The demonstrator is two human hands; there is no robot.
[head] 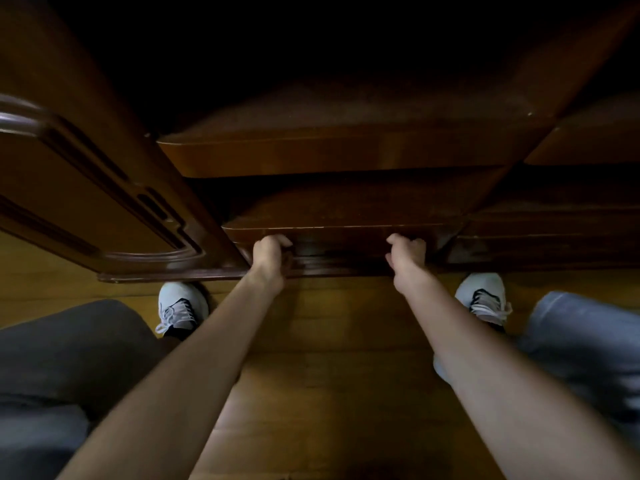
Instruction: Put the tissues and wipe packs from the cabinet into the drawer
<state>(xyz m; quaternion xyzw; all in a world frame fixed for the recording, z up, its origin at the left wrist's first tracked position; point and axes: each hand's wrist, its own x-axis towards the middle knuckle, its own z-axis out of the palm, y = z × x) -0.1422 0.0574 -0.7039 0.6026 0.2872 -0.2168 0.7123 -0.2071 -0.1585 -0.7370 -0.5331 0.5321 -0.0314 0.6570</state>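
Both grips are clamped on the low drawer (346, 233): left hand (268, 258) and right hand (408, 259) curl under its front edge, equally near. Its long axis runs left-right; no tissues or wipe packs are visible.

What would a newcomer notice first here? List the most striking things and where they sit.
Two bare arms reach down the middle, the left hand and right hand both curled on the front of the lowest drawer of a dark wooden cabinet. An open cabinet door swings out at left. White sneakers flank the arms on the wood floor.
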